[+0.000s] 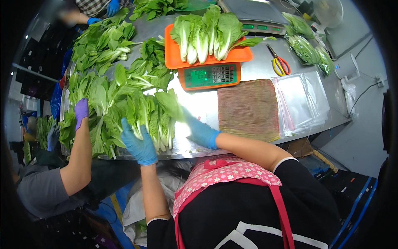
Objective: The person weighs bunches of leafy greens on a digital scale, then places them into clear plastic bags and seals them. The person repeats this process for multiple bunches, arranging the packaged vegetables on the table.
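My left hand point(138, 143), in a blue glove, reaches into the near edge of the pile of leafy greens point(99, 96). Its thumb and fingers are spread against the pale stalks of romaine-like lettuce point(143, 109). To the right, my blue-gloved right hand point(200, 129) is blurred over the steel table. A green leaf point(169, 104) runs up and left from its fingertips and seems pinched in them. Beyond my hands is an orange digital scale point(211, 76), its display lit. Several lettuce heads point(203, 37) lie side by side on the scale's orange tray point(172, 60).
Right of my hands lie a brown cloth point(248, 109) and clear plastic bags point(306, 102). Scissors point(279, 63) and bagged greens point(303, 49) sit farther back, near a second scale point(261, 26). A co-worker's purple-gloved hand point(81, 112) touches the pile at left; another person's blue-gloved hand point(113, 7) is beyond.
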The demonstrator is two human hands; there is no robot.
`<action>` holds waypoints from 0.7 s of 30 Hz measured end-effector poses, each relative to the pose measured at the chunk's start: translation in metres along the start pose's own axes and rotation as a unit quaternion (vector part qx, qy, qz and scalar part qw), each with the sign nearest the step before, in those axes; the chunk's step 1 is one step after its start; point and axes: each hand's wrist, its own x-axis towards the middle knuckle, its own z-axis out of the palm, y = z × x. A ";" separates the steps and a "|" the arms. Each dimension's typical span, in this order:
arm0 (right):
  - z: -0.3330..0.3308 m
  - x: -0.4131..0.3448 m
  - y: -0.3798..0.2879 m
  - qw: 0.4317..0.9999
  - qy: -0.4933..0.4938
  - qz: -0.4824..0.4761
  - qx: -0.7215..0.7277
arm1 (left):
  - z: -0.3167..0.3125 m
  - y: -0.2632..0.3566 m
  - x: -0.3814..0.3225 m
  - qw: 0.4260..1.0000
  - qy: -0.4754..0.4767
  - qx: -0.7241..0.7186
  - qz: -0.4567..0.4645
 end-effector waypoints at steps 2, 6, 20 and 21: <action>-0.032 0.000 -0.032 0.985 -0.134 -0.013 -0.106 | 0.013 0.033 0.008 0.996 -0.049 -0.069 0.020; -0.106 -0.008 -0.014 0.981 0.167 0.028 0.098 | 0.043 0.049 0.045 0.920 -0.170 -0.335 -0.112; -0.276 0.113 0.080 0.909 0.139 0.238 0.312 | 0.201 0.154 0.213 0.720 -0.533 -0.346 -0.279; -0.269 0.124 0.085 0.917 0.143 0.189 0.319 | 0.206 0.154 0.214 0.709 -0.544 -0.358 -0.271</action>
